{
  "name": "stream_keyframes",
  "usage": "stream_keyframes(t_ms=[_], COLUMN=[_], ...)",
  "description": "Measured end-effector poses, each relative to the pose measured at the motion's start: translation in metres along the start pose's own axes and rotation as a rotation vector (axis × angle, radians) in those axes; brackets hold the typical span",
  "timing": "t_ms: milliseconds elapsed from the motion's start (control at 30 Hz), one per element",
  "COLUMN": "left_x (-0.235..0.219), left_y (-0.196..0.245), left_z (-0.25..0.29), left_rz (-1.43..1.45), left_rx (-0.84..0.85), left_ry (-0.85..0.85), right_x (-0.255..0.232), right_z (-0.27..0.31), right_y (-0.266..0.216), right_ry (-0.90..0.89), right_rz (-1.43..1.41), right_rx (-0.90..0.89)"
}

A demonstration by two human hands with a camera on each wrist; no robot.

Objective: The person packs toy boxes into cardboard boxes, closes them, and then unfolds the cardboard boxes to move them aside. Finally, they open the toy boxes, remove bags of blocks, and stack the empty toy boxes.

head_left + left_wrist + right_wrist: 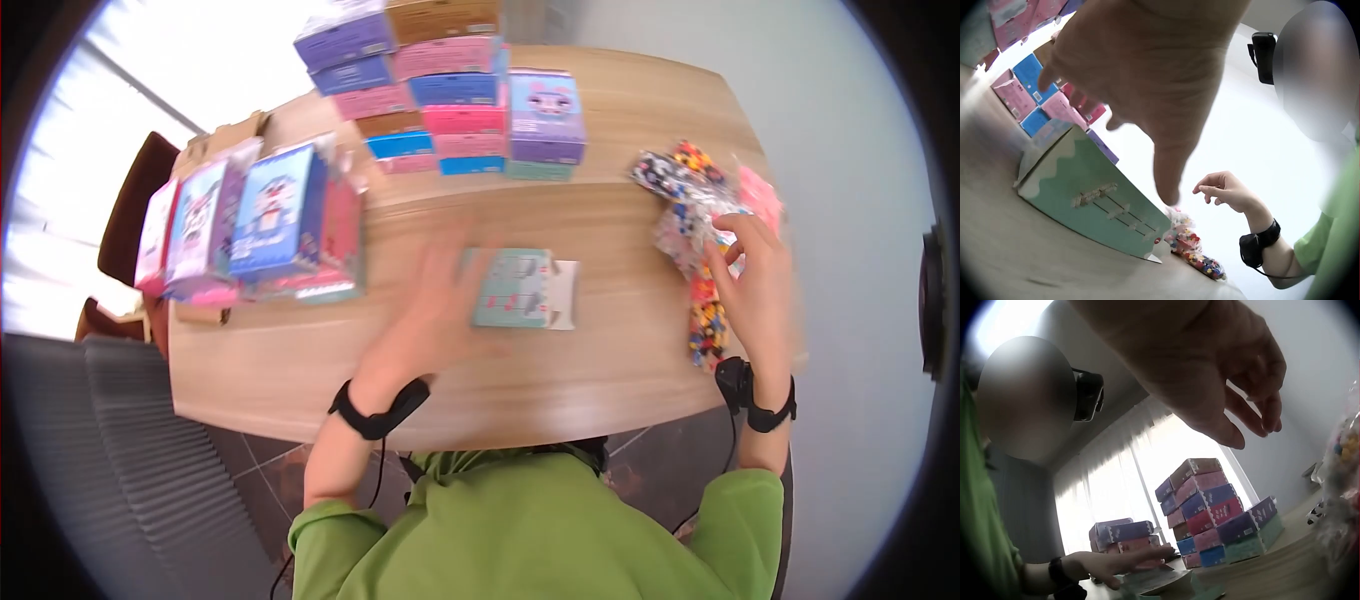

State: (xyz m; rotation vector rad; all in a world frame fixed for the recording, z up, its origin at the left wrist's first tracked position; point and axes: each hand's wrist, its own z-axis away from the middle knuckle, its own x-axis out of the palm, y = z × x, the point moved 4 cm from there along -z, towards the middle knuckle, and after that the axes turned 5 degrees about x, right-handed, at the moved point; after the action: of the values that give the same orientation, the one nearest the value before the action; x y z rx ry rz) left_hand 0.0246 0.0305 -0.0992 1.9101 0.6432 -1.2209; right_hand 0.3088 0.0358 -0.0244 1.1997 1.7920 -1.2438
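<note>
A mint-green box (512, 289) lies on the table with a white end flap open on its right side. The left hand (435, 300), blurred, is spread beside and partly over the box's left edge; in the left wrist view that hand (1141, 81) hangs above the box (1094, 194), fingers apart, holding nothing. The right hand (755, 280) is over the bags of small coloured pieces (708, 325) at the table's right, fingers bent loosely. In the right wrist view the right hand (1210, 369) has nothing between its fingers, and a clear bag (1342, 481) is at the right edge.
Stacked coloured boxes (465, 120) stand at the back centre, with a purple box (546, 115) beside them. More boxes (275, 210) in clear wrapping stand at the left. A pink bag (760, 200) lies at the right, near a wall (860, 300).
</note>
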Motion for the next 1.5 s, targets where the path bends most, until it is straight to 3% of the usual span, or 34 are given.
stream_keyframes(t_ms=[67, 167, 233, 367, 467, 600, 700, 800, 867, 933, 1033, 1133, 1233, 1333, 1400, 1467, 1500], left_x=[0.009, 0.003, -0.036, -0.129, -0.152, -0.145, -0.138, -0.134, -0.111, -0.083, -0.041, -0.022, -0.005, 0.010, 0.021, 0.027, 0.030], left_y=[0.002, 0.006, 0.026, 0.024, -0.001, -0.022, -0.019, 0.022, 0.043, 0.053, 0.053, 0.042, 0.024, 0.009, 0.002, 0.002, 0.004], left_z=[0.002, 0.004, 0.010, 0.029, 0.034, 0.020, 0.023, 0.018, 0.016, 0.014, 0.012, 0.008, 0.000, -0.007, -0.012, -0.020, -0.024], left_rz=[-0.016, 0.044, 0.097, -0.372, -0.521, -0.871, -0.997, -0.806, -0.493, -0.138, 0.160, 0.253, 0.330, 0.451, 0.598, 0.838, 0.955], left_rx=[0.104, -0.057, -0.070, -0.246, -0.405, -0.732, -0.600, -0.325, -0.122, -0.013, -0.032, -0.054, -0.044, -0.083, -0.145, -0.209, -0.236], left_ry=[-0.190, -0.245, -0.093, 0.456, 0.580, 0.320, 0.434, 0.618, 0.525, 0.305, 0.144, 0.073, 0.061, 0.062, 0.037, -0.004, -0.027], right_x=[0.010, 0.017, 0.019, 0.012, 0.004, 0.010, 0.018, 0.045, 0.079, 0.109, 0.126, 0.161, 0.170, 0.154, 0.112, 0.075, 0.062], right_z=[-0.008, -0.015, -0.020, -0.030, -0.043, -0.066, -0.099, -0.167, -0.192, -0.198, -0.190, -0.190, -0.198, -0.200, -0.195, -0.180, -0.167], right_y=[-0.013, -0.023, -0.025, -0.029, -0.044, -0.055, -0.054, -0.031, -0.026, -0.035, -0.054, -0.042, -0.021, -0.004, -0.008, -0.017, -0.023], right_ry=[-0.030, -0.087, -0.128, -0.149, -0.121, -0.125, -0.196, -0.186, -0.197, -0.184, -0.514, -0.730, -0.676, -0.442, -0.393, -0.266, -0.284], right_rz=[-0.042, -0.095, -0.109, -0.083, -0.083, -0.092, -0.103, -0.044, -0.107, -0.166, -0.153, -0.325, -0.246, -0.527, -0.587, -0.696, -0.711], right_rx=[-0.077, -0.114, -0.122, -0.185, -0.250, -0.321, -0.242, -0.316, -0.281, -0.229, 0.058, 0.052, 0.217, 0.257, 0.119, 0.080, 0.080])
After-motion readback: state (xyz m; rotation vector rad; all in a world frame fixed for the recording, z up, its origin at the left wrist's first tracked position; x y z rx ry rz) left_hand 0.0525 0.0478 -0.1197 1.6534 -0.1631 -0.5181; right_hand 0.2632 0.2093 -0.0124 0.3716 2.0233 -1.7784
